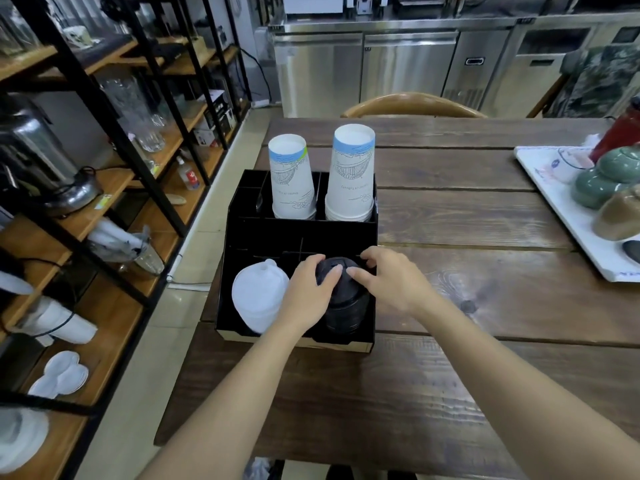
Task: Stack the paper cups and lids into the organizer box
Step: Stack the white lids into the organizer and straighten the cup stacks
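Nearly finished, judging by the layout. Nearest, on the wooden counter (pixel 450 393), both hands busy at the organizer box (pixel 301 233): left hand (pixel 311 285) curled loosely over the near-left side of the stack of black lids (pixel 343 299), fingertips resting on the top lid; right hand (pixel 388 275) half-open, fingers spread across the top and far rim of the same stack. Stack seated in the front right compartment, apparently being pressed or straightened. Just beside it, front left, stack of white lids (pixel 258 296) already in place. Farther back, shorter stack of paper cups (pixel 292 178) and taller stack of paper cups (pixel 351 174), both upside down in rear compartments. Nothing loose visible to add; probably only settling the black lids left.
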The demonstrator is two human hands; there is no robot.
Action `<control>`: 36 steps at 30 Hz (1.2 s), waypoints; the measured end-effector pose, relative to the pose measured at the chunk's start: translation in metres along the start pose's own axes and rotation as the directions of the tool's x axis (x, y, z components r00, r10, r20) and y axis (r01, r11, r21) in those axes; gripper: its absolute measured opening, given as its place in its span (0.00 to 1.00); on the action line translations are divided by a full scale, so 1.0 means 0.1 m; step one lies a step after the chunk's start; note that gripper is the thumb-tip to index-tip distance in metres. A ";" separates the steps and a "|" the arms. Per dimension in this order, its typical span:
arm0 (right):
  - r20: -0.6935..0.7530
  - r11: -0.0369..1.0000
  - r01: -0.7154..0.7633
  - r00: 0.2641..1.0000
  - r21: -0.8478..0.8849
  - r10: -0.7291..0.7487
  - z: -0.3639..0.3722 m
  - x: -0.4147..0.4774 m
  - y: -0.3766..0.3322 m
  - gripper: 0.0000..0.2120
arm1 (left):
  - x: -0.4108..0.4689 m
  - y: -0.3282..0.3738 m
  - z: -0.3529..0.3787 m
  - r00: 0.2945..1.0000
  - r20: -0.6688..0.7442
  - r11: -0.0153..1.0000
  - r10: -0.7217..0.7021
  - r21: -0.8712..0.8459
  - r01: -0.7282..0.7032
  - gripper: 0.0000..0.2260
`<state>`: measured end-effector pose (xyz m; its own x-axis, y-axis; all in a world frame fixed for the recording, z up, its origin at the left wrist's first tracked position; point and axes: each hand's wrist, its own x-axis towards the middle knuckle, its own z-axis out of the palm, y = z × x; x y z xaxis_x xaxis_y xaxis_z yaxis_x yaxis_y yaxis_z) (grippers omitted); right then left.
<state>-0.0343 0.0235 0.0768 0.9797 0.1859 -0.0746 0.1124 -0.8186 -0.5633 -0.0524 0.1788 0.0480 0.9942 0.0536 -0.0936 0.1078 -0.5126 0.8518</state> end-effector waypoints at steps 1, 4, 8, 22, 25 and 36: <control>-0.040 1.000 -0.012 0.999 0.012 0.013 -0.02 0.02 -0.02 0.26 | -0.01 0.02 -0.05 1.000 -0.015 1.000 0.010 0.009 -0.010 0.22; -0.132 0.997 0.008 0.991 0.081 0.003 -0.05 0.07 -0.10 0.24 | -0.06 0.09 -0.23 0.991 -0.110 0.997 0.081 0.000 -0.081 0.19; -0.154 0.989 0.136 0.980 0.064 -0.125 -0.05 0.12 -0.31 0.17 | -0.09 0.08 -0.55 0.940 -0.303 0.987 0.158 0.055 -0.148 0.11; 0.256 0.744 0.506 0.863 -0.436 -0.437 0.59 0.30 -0.80 0.23 | -0.18 -0.50 -0.64 0.936 -0.268 0.971 -0.230 0.008 0.241 0.21; 0.297 0.728 0.504 0.863 -0.465 -0.408 0.61 0.32 -0.77 0.22 | -0.21 -0.52 -0.65 0.963 -0.220 0.984 -0.157 0.050 0.172 0.21; 0.348 0.645 0.528 0.849 -0.552 -0.397 0.59 0.34 -0.82 0.23 | -0.14 -0.54 -0.74 0.983 -0.101 0.970 -0.151 0.175 0.167 0.20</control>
<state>-0.0201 0.1290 0.0717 0.7298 0.6719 -0.1264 0.6812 -0.7302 0.0515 -0.0718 0.2690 0.0416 0.9615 0.2167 -0.1690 0.2705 -0.6383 0.7207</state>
